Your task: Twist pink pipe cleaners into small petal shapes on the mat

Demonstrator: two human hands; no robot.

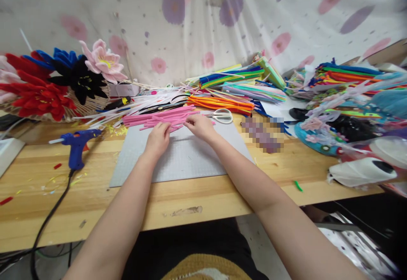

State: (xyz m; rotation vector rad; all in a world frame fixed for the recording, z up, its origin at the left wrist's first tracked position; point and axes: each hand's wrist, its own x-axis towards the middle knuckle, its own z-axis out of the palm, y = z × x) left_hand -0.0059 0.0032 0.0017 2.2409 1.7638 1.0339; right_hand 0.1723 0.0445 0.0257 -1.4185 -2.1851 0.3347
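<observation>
A bundle of fuzzy pink pipe cleaners (159, 116) lies across the far edge of a grey cutting mat (190, 161). At the near side of that bundle, my left hand (159, 138) is closed, thumb and fingers pinched at a pink pipe cleaner (176, 127). My right hand (200, 126) is also closed in a pinch, at the other end of this short pink stretch. Fingertips cover part of it. Just beyond my right hand rest scissors (222, 116) with white handles, their blades partly hidden.
To the left lies a blue hot glue gun (76, 144) with its black cord, below pipe-cleaner flowers (41, 93). Orange (222, 104) and other coloured pipe cleaner bundles line the back. At right are a blurred-out item (262, 135) and a white wrapped roll (361, 172).
</observation>
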